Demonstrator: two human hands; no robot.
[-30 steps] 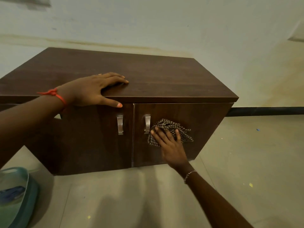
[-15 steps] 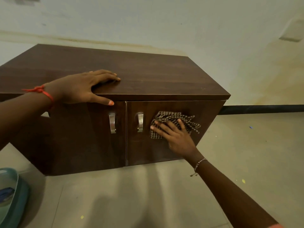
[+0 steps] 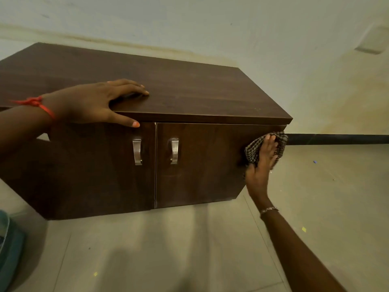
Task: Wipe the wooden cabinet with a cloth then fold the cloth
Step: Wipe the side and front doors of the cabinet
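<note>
A low dark wooden cabinet with two doors and two metal handles stands on the floor against the wall. My left hand lies flat on the front edge of its top, thumb hanging over the left door. My right hand presses a small black-and-white checked cloth against the right edge of the right door, fingers pointing up. Part of the cloth wraps past the cabinet's corner.
Pale tiled floor spreads in front and to the right of the cabinet. A teal plastic basin sits at the lower left edge. A black skirting strip runs along the wall at right.
My right hand has slid the cloth rightward across the right door, from beside the handle to the door's outer edge. My left hand has stayed on the top.
</note>
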